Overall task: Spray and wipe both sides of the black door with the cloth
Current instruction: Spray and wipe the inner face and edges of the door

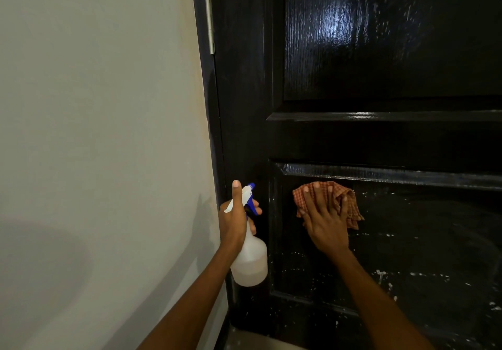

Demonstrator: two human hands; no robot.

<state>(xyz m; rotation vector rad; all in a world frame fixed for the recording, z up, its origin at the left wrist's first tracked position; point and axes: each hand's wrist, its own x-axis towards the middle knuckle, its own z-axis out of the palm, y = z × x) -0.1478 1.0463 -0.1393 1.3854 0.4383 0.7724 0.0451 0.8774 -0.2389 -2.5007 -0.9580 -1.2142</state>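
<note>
The black panelled door (380,137) fills the right half of the view, glossy and wet, with white spray droplets on its lower panel. My right hand (326,222) lies flat on an orange checked cloth (350,200), pressing it against the upper left corner of the lower panel. My left hand (235,219) grips the neck of a white spray bottle (251,262) with a blue and white trigger head (250,197), held upright just left of the panel, in front of the door's hinge-side edge.
A pale plain wall (103,132) takes up the left half. A metal hinge (209,21) sits on the door's left edge near the top. A strip of light floor (252,341) shows at the door's foot.
</note>
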